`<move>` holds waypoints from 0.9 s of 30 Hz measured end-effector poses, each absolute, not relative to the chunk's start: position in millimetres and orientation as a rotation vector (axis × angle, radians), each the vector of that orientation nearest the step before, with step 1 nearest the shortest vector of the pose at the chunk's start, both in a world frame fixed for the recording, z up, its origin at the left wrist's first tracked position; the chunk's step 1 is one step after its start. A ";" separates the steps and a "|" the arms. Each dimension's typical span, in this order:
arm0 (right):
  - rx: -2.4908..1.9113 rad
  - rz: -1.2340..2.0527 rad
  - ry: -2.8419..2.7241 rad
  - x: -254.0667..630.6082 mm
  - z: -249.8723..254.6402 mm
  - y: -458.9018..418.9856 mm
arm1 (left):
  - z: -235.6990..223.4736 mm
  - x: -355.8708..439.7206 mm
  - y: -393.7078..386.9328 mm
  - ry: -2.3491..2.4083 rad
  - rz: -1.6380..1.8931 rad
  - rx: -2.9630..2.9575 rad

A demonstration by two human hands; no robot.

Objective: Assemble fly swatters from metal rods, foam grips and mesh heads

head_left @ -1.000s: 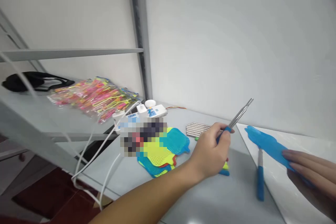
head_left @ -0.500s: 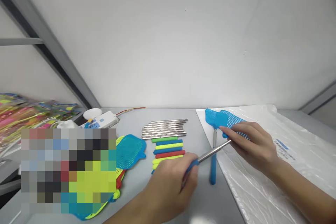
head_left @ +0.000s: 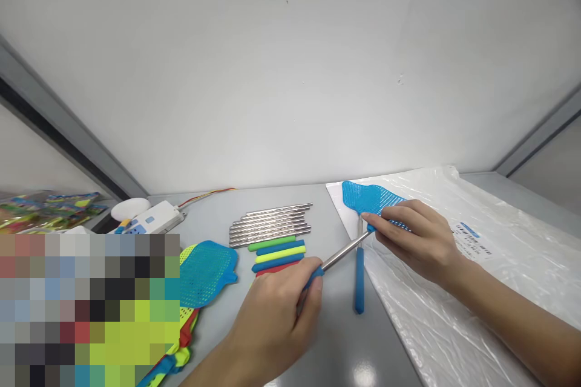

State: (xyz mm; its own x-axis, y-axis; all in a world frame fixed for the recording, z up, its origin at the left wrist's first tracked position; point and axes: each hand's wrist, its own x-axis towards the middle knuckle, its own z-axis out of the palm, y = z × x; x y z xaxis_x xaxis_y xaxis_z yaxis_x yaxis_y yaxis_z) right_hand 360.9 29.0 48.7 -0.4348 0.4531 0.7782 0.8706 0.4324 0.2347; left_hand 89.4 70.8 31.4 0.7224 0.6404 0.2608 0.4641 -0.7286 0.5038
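Observation:
My left hand (head_left: pixel 284 308) is closed around a blue handle, from which a metal rod (head_left: pixel 347 249) slants up to the right. My right hand (head_left: pixel 415 239) pinches a blue perforated fly swatter head (head_left: pixel 388 195) by its neck. The rod's far end meets that neck; how deep it sits cannot be made out. Just beyond the rod lies another blue fly swatter, its handle (head_left: pixel 359 281) towards me and its head (head_left: pixel 351 193) partly behind the held one. Several loose metal rods (head_left: pixel 267 225) and coloured handles (head_left: pixel 280 259) lie in rows left of it.
Swatter heads (head_left: pixel 209 275) in blue, yellow and red are piled at the left, partly under a blurred block. Behind them are a white power strip (head_left: pixel 157 217) and a white rounded object (head_left: pixel 130 209). A white plastic bag (head_left: pixel 431 326) covers the right side. A wall (head_left: pixel 290 84) rises behind.
The rod's end, formerly by my right fingers, now meets the neck of the swatter head, whose blue socket has come into sight. The whole view has shifted slightly.

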 end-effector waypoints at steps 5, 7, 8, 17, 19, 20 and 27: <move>-1.140 -0.888 -2.037 364.5 48.3 31.2 | 30.2 87.8 72.2 0.848 0.657 2.542; -1.144 -0.888 -2.044 364.7 48.1 31.2 | 30.0 87.2 73.1 0.836 0.661 2.539; -1.139 -0.886 -2.050 364.4 48.0 30.9 | 29.8 87.1 73.6 0.830 0.655 2.538; -1.106 -0.904 -2.090 361.8 46.7 28.5 | 31.2 86.4 71.3 0.848 0.532 2.458; -1.092 -0.902 -2.115 363.1 45.9 28.2 | 33.4 86.6 69.0 0.866 0.484 2.367; -1.087 -0.899 -2.128 363.9 45.4 28.1 | 34.5 87.1 68.0 0.873 0.466 2.299; -1.097 -0.883 -2.193 364.3 40.9 28.0 | 41.9 91.8 66.0 0.846 0.226 1.445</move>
